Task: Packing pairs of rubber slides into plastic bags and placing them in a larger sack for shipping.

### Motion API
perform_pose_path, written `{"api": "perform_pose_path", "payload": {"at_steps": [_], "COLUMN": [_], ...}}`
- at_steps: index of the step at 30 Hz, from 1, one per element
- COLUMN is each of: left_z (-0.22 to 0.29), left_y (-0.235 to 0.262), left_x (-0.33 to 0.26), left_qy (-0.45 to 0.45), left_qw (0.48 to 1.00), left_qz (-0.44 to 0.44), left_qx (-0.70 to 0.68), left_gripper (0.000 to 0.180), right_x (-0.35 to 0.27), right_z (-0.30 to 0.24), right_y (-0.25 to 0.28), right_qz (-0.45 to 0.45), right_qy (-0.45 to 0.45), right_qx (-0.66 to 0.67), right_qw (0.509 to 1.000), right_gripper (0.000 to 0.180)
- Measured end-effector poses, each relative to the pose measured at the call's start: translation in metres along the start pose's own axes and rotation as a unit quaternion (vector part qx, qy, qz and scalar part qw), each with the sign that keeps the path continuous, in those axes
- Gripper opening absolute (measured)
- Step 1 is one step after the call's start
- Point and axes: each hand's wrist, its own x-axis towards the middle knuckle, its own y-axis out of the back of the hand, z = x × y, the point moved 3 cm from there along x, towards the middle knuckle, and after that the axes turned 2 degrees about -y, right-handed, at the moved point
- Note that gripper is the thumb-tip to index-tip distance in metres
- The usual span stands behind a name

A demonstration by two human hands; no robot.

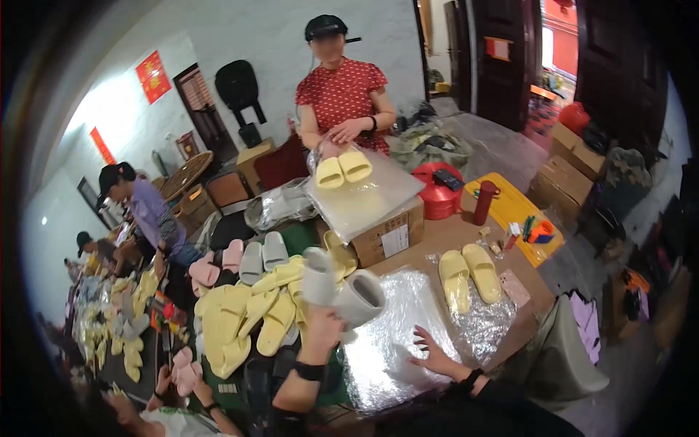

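Note:
My left hand (325,331) is closed on a pair of light grey slide slippers (360,298), lifted above the table and slightly blurred. My right hand (437,357), fingers spread, hovers over or rests on the near right part of a stack of clear plastic bags (397,309); contact I cannot tell. Left of the held pair lies a heap of yellow slippers (226,320), with grey slippers (263,258) and pink slippers (204,269) at its far side. A pair of yellow slippers (470,277) sits on crumpled clear plastic to the right of the stack.
Across the table a person in red (342,95) handles yellow slippers (344,169) over plastic bags on a cardboard box (386,233). A red flask (486,202) and a yellow tray (520,218) stand far right. At lower left, another person's hands hold pink slippers (187,369).

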Motion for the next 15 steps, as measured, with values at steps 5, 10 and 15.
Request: {"api": "perform_pose_path", "payload": {"at_steps": [5,10,15], "left_z": [-0.088,-0.146,-0.182], "left_y": [-0.119,-0.153,-0.126], "left_x": [-0.024,-0.060,-0.074], "left_qy": [0.061,0.107,0.178], "left_qw": [0.987,0.956,0.950], "left_qz": [0.005,0.026,0.113], "left_qx": [-0.150,-0.271,-0.231], "left_gripper": [0.027,0.015,0.010], "right_x": [0.000,-0.023,0.007], "right_z": [-0.002,0.044,0.061], "right_y": [0.003,0.058,0.087], "right_qz": [0.086,0.216,0.180], "right_qy": [0.069,0.072,0.062], "right_qx": [0.062,0.005,-0.010], "right_qw": [0.992,0.974,0.982], "right_gripper": [0.095,0.070,0.047]}}
